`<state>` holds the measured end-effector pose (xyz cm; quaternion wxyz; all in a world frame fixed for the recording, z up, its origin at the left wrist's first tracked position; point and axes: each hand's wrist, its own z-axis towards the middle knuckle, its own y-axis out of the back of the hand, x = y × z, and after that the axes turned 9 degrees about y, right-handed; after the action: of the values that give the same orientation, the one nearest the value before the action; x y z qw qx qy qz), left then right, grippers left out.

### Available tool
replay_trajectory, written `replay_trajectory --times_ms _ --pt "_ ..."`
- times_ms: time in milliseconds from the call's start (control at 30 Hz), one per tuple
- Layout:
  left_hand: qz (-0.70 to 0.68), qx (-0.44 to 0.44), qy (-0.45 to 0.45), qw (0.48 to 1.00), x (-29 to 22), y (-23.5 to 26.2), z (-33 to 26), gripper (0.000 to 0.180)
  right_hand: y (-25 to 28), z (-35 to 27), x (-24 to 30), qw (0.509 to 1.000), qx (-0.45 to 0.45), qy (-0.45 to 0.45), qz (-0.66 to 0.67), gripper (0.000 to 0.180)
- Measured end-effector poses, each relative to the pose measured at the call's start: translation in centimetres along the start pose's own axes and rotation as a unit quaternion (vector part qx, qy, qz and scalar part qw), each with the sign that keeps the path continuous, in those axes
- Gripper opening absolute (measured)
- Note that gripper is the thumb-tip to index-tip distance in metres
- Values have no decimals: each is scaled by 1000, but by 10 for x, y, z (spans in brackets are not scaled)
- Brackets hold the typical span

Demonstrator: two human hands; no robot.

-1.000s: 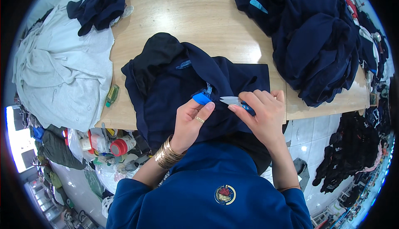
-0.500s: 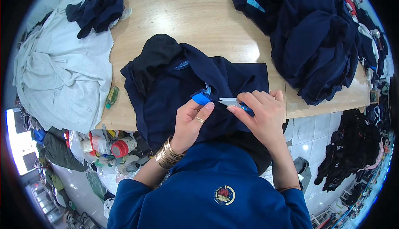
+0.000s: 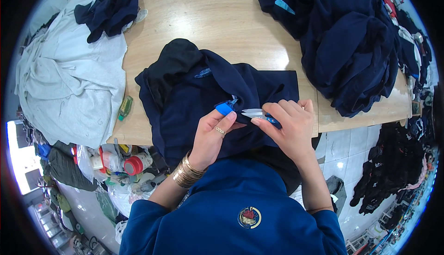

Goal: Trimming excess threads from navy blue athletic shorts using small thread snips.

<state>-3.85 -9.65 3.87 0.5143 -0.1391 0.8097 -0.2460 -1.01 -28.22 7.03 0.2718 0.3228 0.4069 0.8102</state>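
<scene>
A navy garment [image 3: 189, 102] with a black part at its far left lies bunched on the table in front of me. My left hand [image 3: 215, 129] pinches the garment's edge beside a bright blue tab [image 3: 224, 109], thumb pressed on the cloth. In my right hand [image 3: 290, 124] is a pair of thread snips [image 3: 253, 113] with silver blades and a blue handle. The blades point left and lie close to my left thumb; the blade tips look slightly apart. A patterned blue strip [image 3: 202, 73] shows farther up the garment.
A large navy cloth pile [image 3: 351, 56] covers the table's right side. Pale grey cloth [image 3: 69, 83] with a smaller navy piece [image 3: 111, 12] on it lies at left. A small green-labelled item [image 3: 125, 108] sits by the near edge. Below stands a red-lidded container [image 3: 136, 163] among bags.
The snips' blades have parted slightly and shifted a little left, toward my left thumb. My left fingers have turned a little with the cloth. The rest looks the same.
</scene>
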Motion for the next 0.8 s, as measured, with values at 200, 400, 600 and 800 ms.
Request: replay_trajectory --times_ms 200,400,600,800 --pt "-19 1 13 1000 0 4 -2 19 -1 1 4 1000 6 2 -14 31" --pt "-34 3 21 999 0 2 -1 19 0 0 4 1000 7 1 -19 31" --pt "-26 -1 22 999 -2 1 -1 18 -1 1 4 1000 3 1 -23 31" --pt "-30 7 23 999 -2 2 -1 19 -3 2 4 1000 -4 6 -23 31"
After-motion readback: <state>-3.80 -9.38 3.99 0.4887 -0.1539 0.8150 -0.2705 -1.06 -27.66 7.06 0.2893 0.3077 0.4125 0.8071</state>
